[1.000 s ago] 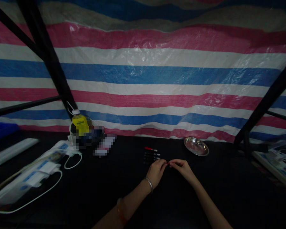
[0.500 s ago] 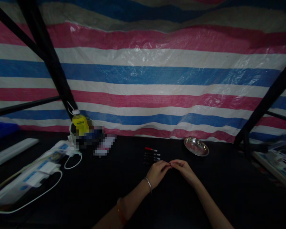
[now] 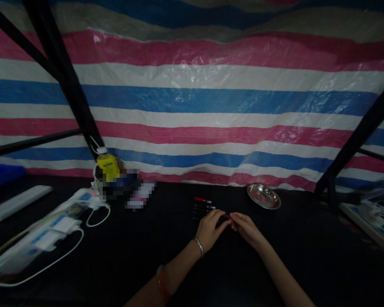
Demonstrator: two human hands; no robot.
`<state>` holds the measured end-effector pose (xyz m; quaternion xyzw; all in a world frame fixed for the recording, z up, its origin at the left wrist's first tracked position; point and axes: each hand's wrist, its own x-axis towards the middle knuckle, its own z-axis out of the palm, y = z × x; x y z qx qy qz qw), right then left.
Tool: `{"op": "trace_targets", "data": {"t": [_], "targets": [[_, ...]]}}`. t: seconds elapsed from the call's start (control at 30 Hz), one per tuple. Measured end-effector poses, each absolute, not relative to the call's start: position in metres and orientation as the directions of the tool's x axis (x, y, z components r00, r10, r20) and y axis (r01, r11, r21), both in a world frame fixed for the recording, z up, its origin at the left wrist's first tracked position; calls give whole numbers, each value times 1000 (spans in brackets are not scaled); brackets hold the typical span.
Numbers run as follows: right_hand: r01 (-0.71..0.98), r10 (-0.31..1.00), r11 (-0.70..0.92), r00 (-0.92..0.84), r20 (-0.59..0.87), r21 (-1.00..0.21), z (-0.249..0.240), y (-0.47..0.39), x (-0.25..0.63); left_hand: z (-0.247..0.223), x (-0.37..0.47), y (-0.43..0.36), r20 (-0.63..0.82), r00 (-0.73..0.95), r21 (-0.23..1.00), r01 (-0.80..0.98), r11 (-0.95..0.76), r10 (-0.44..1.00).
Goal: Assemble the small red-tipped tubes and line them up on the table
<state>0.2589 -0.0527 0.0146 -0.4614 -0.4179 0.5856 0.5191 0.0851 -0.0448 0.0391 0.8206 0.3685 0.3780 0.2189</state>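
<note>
My left hand [image 3: 210, 229], with a silver bangle on its wrist, is curved with thumb and index finger at a small dark and reddish thing [image 3: 228, 216]. My right hand [image 3: 247, 229] pinches the other end of that thing; the fingers hide most of it and its kind cannot be made out. Just beyond my left hand lies a row of several small black sticks with silver ends [image 3: 205, 207]. At the far end of the row is a red one with a silver end [image 3: 202, 200].
A round metal dish [image 3: 264, 197] stands at the back right. To the left are a white power strip with cables [image 3: 56, 228], a yellow bottle [image 3: 108, 165] and a blurred-out pale item [image 3: 141, 195]. A striped sheet [image 3: 211, 128] hangs behind the black table [image 3: 141, 256], between dark frame bars.
My fingertips have moved slightly apart, and a bit of the small thing between them now shows. My left fingers have lifted a little. The row and the dish stay put.
</note>
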Motion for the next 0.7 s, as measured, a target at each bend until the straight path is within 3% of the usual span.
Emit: {"op": "trace_targets", "data": {"t": [0.1,0.23,0.43,0.53,0.7], "targets": [[-338,985,-155,16,-170,-928,7,-47,264,46,81,-43,531,333,585,521,-621,779],[-490,971,-211,-9,-237,-846,3,-39,273,49,71,-30,518,136,568,684,-458,844],[-643,954,-288,-123,-275,-710,9,-21,272,35,47,11,332,-98,621,771,-139,938],[-641,952,-300,-156,-262,-706,12,-7,263,29,35,28,132,-122,668,744,3,984],[-660,933,-349,-181,-311,-665,15,15,246,28,27,34,109,-43,697,716,-46,993]]}}
